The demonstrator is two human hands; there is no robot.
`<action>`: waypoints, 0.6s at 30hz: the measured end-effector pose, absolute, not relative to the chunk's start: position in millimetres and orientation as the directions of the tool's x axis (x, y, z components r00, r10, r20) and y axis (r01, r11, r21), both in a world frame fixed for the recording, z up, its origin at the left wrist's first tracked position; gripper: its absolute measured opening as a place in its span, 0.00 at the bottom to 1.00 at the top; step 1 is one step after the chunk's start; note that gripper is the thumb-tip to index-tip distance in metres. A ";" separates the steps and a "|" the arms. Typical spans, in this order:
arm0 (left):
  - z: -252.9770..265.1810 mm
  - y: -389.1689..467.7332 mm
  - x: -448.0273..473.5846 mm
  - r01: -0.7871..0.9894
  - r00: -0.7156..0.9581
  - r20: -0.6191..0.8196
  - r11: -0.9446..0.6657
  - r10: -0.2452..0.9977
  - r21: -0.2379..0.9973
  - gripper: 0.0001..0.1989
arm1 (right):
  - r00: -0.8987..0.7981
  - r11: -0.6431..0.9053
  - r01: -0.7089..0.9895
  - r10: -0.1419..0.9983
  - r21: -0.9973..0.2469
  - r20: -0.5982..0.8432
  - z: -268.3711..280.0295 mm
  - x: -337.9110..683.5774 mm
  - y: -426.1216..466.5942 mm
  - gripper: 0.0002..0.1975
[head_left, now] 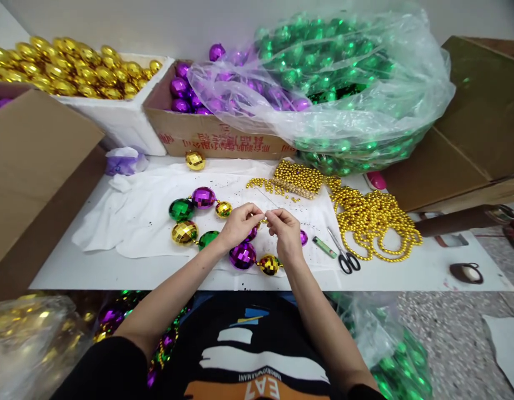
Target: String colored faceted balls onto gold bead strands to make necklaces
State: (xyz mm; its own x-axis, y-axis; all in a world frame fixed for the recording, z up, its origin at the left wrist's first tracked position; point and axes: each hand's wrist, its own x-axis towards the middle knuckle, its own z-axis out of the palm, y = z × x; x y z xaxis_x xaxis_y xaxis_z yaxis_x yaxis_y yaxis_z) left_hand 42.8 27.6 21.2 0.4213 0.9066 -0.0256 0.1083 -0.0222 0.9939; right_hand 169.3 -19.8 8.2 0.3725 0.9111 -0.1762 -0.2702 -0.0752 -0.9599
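Note:
My left hand [239, 223] and my right hand [287, 233] meet above the white cloth [135, 214], fingertips pinched almost together. What lies between them is too small to make out; it may be the end of a cord. Under and around them lies a string of large faceted beads, among them a purple bead [242, 256], a green bead [181, 209] and a gold bead [184, 233]. My left hand and forearm partly cover the string. Right of my right hand are a small purple bead [304, 238], a green lighter [324, 247] and black-handled scissors [349, 263].
Small gold bead strands [371, 214] lie at right, beside a gold bead pile [298, 176]. Behind stand a white foam box [127, 125] of gold balls, a carton [223, 139] of purple ones and a plastic bag [365, 119] of green ones. Open cartons flank both sides.

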 end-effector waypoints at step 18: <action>42.1 57.0 44.5 0.040 0.455 -0.037 0.021 0.890 0.999 0.11 | 0.140 0.310 0.504 0.892 -0.807 0.430 47.3 178.3 -18.8 0.08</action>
